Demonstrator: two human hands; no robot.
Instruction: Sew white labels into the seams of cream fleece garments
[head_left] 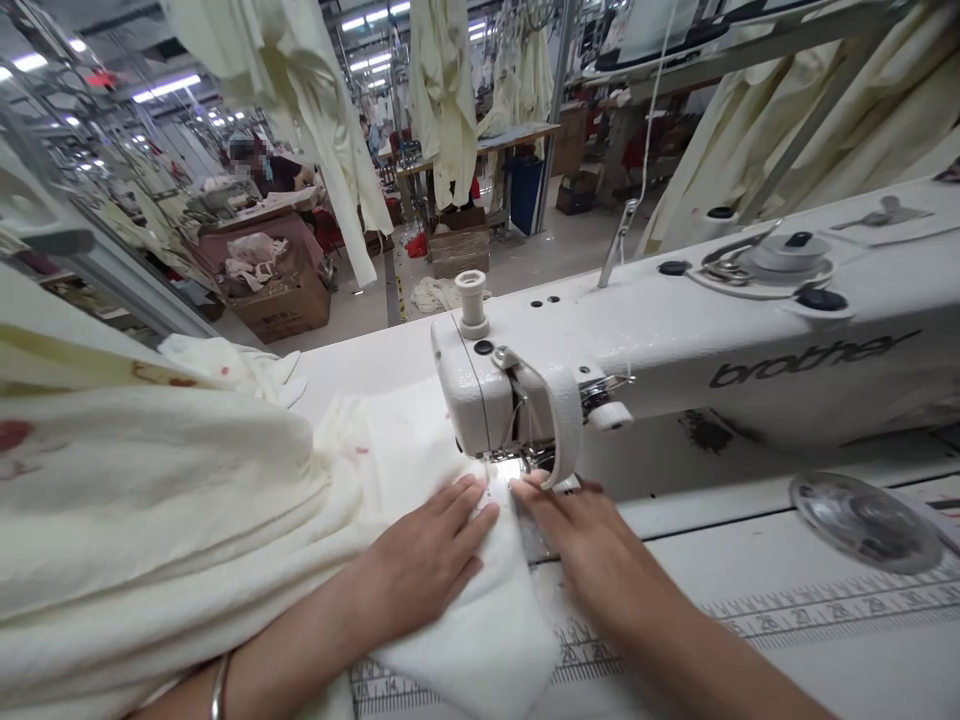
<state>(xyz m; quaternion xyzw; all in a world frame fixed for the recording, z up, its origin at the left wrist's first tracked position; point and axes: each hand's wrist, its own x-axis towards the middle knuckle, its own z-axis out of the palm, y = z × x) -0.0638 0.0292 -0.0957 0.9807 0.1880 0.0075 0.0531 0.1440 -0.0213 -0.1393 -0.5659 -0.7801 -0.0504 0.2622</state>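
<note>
Left hand (pixel 435 560) and right hand (pixel 592 545) lie flat, fingers spread, on cloth (pixel 480 620) at the machine (pixel 675 340); table (pixel 787 590) bare rightward.

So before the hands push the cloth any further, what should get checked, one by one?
1. Left hand flat on the cream fabric: ok.
2. Right hand holding the fabric edge beside the presser foot: ok.
3. Fingertips clear of the needle: not ok, they look very close.
4. Needle light on over the stitching spot: ok.
5. Bunched fabric on the left free to feed: cannot tell.
6. Thread running through the sewing machine head: cannot tell, too fine to see.
</note>
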